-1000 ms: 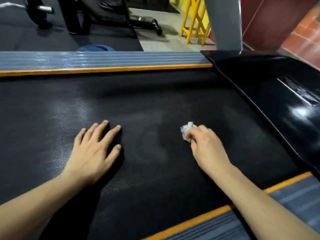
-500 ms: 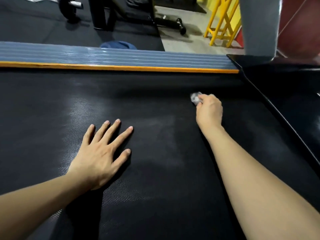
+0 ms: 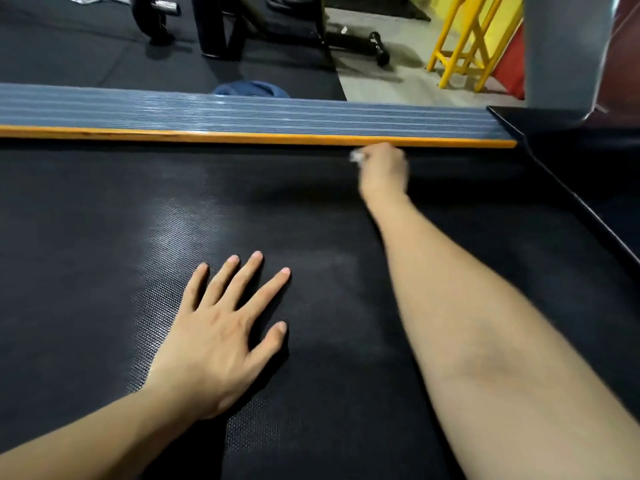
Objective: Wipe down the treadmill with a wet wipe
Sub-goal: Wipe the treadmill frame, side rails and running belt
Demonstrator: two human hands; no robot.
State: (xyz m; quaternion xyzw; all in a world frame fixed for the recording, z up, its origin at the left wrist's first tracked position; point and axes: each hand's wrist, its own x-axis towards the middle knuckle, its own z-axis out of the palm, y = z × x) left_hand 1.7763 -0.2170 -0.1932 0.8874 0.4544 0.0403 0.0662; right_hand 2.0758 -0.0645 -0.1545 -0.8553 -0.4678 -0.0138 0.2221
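Reaching far across the treadmill belt (image 3: 104, 237), your right hand (image 3: 382, 171) sits at the belt's far edge, just below the orange strip (image 3: 242, 137) that borders the ribbed grey side rail (image 3: 242, 112); its fingers are curled round a crumpled wet wipe (image 3: 356, 156), of which only a small pale wad shows at the left of your knuckles; the hand and wipe are blurred, so whether the wipe presses on the belt or on the strip's edge cannot be told. Your right forearm stretches straight over the belt from the lower right corner. Your left hand (image 3: 221, 330) lies palm down on the belt nearer to you, well apart from the right hand; its fingers are straight and spread wide, the thumb out to the right, holding nothing. The belt's black, finely dotted surface carries a pale sheen between and beside your two arms. At the right, the glossy black motor cover (image 3: 588, 174) meets the belt along a slanting edge; a grey upright post (image 3: 564, 46) rises behind it. Beyond the rail you see dark floor matting, a black equipment frame (image 3: 225, 26) and a yellow frame (image 3: 464, 46) on pale floor.
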